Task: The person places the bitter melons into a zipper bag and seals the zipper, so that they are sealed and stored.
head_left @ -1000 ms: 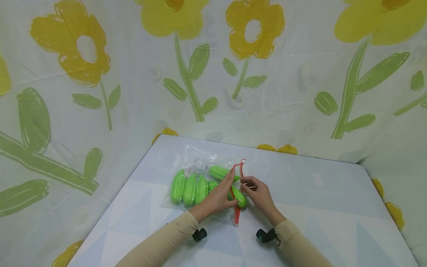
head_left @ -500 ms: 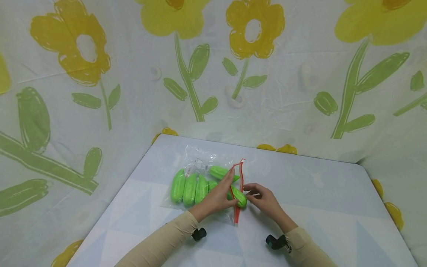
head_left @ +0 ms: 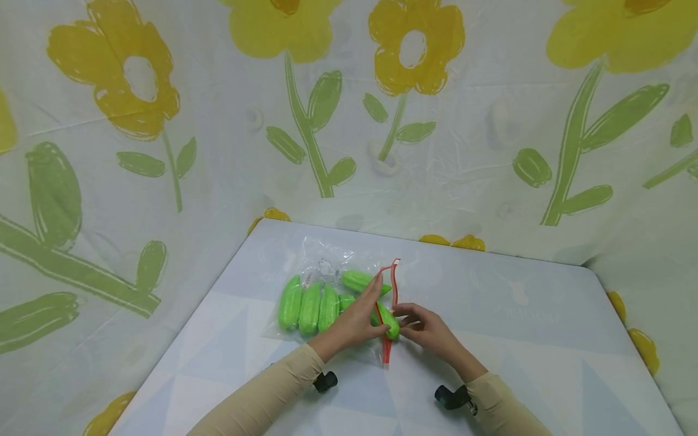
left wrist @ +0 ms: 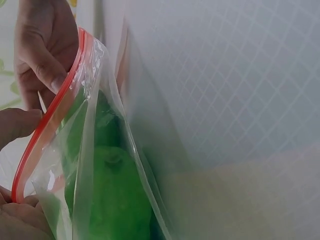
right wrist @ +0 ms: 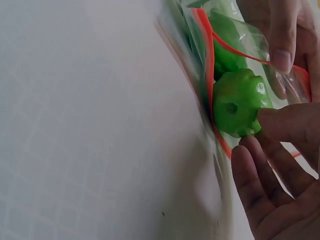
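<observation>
A clear zip bag [head_left: 313, 249] with a red zip edge [head_left: 394, 286] lies on its side, its mouth towards the right. Several bright green, ridged, cucumber-shaped vegetables [head_left: 309, 309] are inside. One more green vegetable [right wrist: 240, 104] pokes its blunt end out at the mouth. My left hand [head_left: 355, 321] pinches the near part of the red edge between thumb and fingers, holding the mouth apart. At the protruding end, my right hand [head_left: 431, 332] touches the vegetable with its thumb, the other fingers extended below it in the right wrist view.
The bag rests on a pale table [head_left: 523, 327] with blue triangle patterns. A flower-printed curtain [head_left: 469, 145] stands behind and at the sides. Black wrist cameras [head_left: 452, 396] hang under both forearms.
My right hand has left the red edge, moved down and come up to the vegetable's end. The vegetable sits slightly further left. My left hand stays in place.
</observation>
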### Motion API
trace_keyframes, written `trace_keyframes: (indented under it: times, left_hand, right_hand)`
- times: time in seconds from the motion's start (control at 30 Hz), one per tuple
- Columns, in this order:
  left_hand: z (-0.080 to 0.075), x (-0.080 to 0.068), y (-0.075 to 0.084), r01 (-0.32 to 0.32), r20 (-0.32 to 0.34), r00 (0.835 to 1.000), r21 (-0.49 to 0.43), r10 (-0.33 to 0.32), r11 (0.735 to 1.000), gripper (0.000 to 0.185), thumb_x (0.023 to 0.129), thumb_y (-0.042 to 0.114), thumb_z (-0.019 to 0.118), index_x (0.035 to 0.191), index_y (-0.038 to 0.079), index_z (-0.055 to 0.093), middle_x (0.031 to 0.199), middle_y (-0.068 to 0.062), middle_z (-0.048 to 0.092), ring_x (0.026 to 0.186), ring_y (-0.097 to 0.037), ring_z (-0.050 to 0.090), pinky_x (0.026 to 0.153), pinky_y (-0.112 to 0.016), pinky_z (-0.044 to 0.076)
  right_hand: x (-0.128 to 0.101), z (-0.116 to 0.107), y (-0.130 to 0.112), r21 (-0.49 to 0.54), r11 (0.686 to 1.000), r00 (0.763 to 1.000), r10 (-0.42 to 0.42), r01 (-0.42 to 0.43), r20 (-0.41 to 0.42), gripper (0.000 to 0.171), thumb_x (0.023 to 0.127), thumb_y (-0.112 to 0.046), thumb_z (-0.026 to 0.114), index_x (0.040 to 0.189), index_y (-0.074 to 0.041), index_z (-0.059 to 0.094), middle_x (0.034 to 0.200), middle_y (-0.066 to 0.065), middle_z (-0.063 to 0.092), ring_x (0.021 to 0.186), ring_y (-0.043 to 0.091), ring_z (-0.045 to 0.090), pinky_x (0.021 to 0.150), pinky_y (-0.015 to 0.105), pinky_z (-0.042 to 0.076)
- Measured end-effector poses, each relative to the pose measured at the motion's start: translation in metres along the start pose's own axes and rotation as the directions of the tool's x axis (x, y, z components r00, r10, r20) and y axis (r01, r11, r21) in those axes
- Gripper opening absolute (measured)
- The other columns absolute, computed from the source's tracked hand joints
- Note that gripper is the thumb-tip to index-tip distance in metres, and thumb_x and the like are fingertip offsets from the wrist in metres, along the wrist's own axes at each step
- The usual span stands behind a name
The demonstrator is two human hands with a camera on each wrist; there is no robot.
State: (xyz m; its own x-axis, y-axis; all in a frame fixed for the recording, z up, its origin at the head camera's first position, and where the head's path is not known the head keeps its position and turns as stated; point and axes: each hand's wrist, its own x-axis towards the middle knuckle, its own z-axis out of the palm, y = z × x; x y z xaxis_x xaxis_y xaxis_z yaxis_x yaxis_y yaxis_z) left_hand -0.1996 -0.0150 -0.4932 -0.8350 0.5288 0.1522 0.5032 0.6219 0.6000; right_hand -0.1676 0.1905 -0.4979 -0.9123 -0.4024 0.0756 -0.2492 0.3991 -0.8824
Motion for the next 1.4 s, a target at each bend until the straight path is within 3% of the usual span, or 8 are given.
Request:
trace_keyframes:
  times: [0.33, 0.63, 1.07, 1.4]
  left_hand:
    - [0.0, 0.0, 0.0, -0.002, -0.003, 1.0, -0.016, 0.002, 1.0, 0.11, 0.077, 0.027, 0.075, 0.15, 0.016, -0.006, 0.157, -0.004, 0.002, 0.138, -0.024, 0.021, 0.105, -0.04, 0.034]
    - [0.0, 0.0, 0.0, 0.012, 0.013, 1.0, -0.028, -0.012, 1.0, 0.111, 0.078, 0.026, 0.074, 0.147, 0.021, -0.012, 0.156, -0.002, -0.008, 0.139, -0.023, 0.018, 0.106, -0.038, 0.033]
    - [0.001, 0.0, 0.0, 0.0, 0.005, 1.0, -0.009, 0.0, 1.0, 0.11, 0.079, 0.027, 0.073, 0.148, 0.015, -0.012, 0.154, 0.0, -0.014, 0.139, -0.025, 0.017, 0.106, -0.038, 0.033]
    - [0.002, -0.003, -0.001, -0.026, 0.038, 0.999, 0.01, 0.026, 1.0, 0.109, 0.079, 0.029, 0.074, 0.149, 0.018, -0.009, 0.156, -0.005, -0.006, 0.139, -0.024, 0.018, 0.105, -0.039, 0.035]
  right_hand:
    - [0.001, 0.007, -0.004, 0.039, 0.999, 0.999, 0.024, -0.026, 0.035, 0.046, 0.083, -0.004, 0.068, 0.126, -0.001, 0.053, 0.122, 0.014, 0.058, 0.096, 0.03, 0.061, 0.081, 0.025, 0.052]
    - [0.001, 0.011, -0.009, 0.087, 0.995, 0.997, 0.034, -0.04, 0.067, 0.051, 0.084, -0.002, 0.065, 0.131, 0.0, 0.047, 0.122, 0.018, 0.057, 0.098, 0.034, 0.06, 0.079, 0.025, 0.052]
    - [0.003, 0.012, -0.009, 0.162, 0.984, 0.989, 0.051, -0.073, 0.139, 0.056, 0.088, -0.005, 0.061, 0.138, 0.001, 0.037, 0.118, 0.016, 0.059, 0.102, 0.029, 0.061, 0.082, 0.023, 0.052]
    - [0.006, 0.016, 0.021, 0.186, 0.981, 0.992, 0.038, -0.06, 0.118, 0.055, 0.09, -0.017, 0.061, 0.139, -0.005, 0.038, 0.115, 0.013, 0.061, 0.1, 0.023, 0.063, 0.08, 0.026, 0.053]
